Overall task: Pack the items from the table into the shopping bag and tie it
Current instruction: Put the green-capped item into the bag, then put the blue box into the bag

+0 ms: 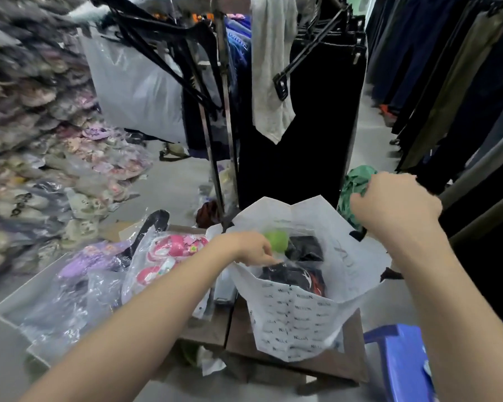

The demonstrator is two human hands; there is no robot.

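Head view: left hand [254,250] pinches the bag [296,323] rim to keep it open; right hand [389,204], above the bag, grasps green cloth [356,181].

You have two hands in view: the left hand [253,250] and the right hand [395,204]. There is one white bag [296,320], one green ball [277,240], one green cloth [355,184], one blue stool [401,364].

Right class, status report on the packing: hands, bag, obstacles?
Left hand pinching rim of white printed plastic bag. Right hand grips crumpled green garment. Bag open, untied, holding dark packets.
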